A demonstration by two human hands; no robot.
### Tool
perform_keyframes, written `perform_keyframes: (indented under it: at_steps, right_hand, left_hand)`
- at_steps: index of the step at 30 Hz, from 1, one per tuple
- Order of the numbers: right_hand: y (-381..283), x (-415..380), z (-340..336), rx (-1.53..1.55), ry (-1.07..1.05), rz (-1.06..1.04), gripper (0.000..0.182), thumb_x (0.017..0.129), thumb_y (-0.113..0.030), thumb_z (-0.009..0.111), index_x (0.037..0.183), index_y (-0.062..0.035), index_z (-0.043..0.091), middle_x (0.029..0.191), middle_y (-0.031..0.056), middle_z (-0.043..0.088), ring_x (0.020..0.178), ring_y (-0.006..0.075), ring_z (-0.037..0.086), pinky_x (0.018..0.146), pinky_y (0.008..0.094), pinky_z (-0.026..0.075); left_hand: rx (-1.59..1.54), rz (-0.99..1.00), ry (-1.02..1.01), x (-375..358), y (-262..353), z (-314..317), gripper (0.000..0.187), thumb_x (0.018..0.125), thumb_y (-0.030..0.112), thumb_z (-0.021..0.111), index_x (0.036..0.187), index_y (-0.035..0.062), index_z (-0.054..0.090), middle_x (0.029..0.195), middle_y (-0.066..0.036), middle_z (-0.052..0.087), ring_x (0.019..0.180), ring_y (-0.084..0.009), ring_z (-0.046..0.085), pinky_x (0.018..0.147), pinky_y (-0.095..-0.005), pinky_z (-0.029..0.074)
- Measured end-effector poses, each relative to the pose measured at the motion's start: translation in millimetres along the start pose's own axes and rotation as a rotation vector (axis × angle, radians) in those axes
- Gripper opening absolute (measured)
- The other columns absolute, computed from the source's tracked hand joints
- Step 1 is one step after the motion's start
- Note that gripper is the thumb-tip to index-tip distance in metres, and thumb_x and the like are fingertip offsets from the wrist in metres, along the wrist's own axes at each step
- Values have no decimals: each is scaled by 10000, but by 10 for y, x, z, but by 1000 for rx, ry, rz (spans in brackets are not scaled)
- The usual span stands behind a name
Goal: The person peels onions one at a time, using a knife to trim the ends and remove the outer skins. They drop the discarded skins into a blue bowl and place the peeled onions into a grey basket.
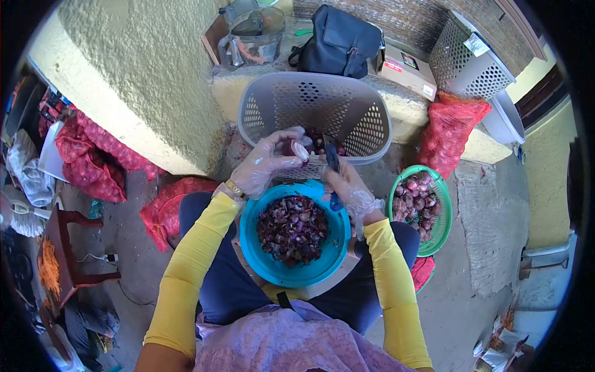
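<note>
My left hand [265, 163], in a clear plastic glove, holds an onion [299, 150] with a pale cut face over the near rim of a grey perforated basket [315, 79]. My right hand [348, 189], also gloved, is closed round the dark handle of a knife [333, 162], whose blade points into the basket. Red onions [341, 149] lie at the basket's bottom, partly hidden by the hands. Below the hands a blue basin [250, 248] between my knees holds a heap of purple onion skins and pieces [292, 229].
A green basket [444, 223] of red onions stands at right, near a red mesh sack [447, 133]. More red sacks [93, 164] lie at left by a wooden stool [65, 248]. A black bag [347, 42] and a cardboard box [406, 71] sit on the ledge behind.
</note>
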State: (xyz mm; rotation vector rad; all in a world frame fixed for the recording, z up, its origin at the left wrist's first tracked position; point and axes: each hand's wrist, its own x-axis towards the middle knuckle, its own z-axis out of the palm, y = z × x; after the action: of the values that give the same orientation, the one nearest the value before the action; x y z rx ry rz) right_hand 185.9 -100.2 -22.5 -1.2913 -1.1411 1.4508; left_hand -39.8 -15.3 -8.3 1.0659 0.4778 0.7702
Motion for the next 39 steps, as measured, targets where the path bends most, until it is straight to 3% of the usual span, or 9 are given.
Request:
perform_keyframes:
  at_steps: [5,8,9,10,13,23,26,29,39]
  right_hand:
    - [194,-194,181,71,47,-98,537,1040,-8,476,1556,-74,344,971,27,583,779,103,581,728,275,533]
    - [125,-384,389,-82,205,-19,603,1025,-2,503,1593,-40,305,973,111,620,798,160,609,801,330,552]
    - [394,-310,335,-391,243,-171,594,1018,-8,513,1581,5,322,1036,248,667,881,294,684,871,398,552]
    - [425,-308,334,-388,251,-168,594,1018,-8,513,1581,5,322,1036,248,667,881,294,684,871,398,552]
    - [359,-285,311,-595,351,-441,496,1002,-13,519,1479,74,417,1125,381,644,1085,525,638,887,489,527]
    - [517,-268,477,-712,352,-249,583,976,-33,522,1484,167,317,913,369,632,826,506,641,741,547,504]
    - [533,-215,512,-823,393,-467,620,968,-30,520,1506,163,280,914,372,630,820,508,641,721,546,505]
    - [266,-256,574,-642,344,-267,636,963,-24,519,1513,166,262,933,379,633,824,512,647,713,542,513]
    - [293,-270,689,-736,319,-241,714,910,19,540,1547,135,237,975,379,641,867,491,676,728,541,541]
  left_hand:
    - [497,239,130,113,-128,-50,627,830,-51,766,1406,18,530,1368,-131,621,1198,-167,617,1059,-328,499]
    - [694,342,158,144,-205,-65,621,805,-46,785,1379,18,555,1278,-103,640,1117,-150,627,1039,-307,500]
    - [741,365,163,144,-230,-53,612,798,-42,790,1365,14,563,1210,-90,652,1063,-146,634,1022,-299,504]
    - [740,362,155,147,-247,-58,612,798,-42,790,1365,14,563,1210,-90,652,1063,-146,634,1022,-299,504]
    - [745,256,128,152,-272,-75,587,800,-40,789,1344,14,575,1094,-69,655,1000,-144,638,990,-299,513]
    - [656,239,102,167,-480,-172,579,819,-63,756,1363,4,571,1068,-68,661,987,-135,631,960,-297,523]
    - [600,209,121,139,-386,-98,556,828,-79,745,1354,-12,577,1075,-67,659,992,-134,631,959,-296,527]
    - [541,198,110,123,-397,-97,564,825,-98,739,1361,-21,579,1089,-67,658,1000,-136,633,964,-296,529]
    - [667,179,169,144,-430,-135,584,818,-76,769,1368,-17,580,1303,-141,661,1197,-215,639,1084,-345,494]
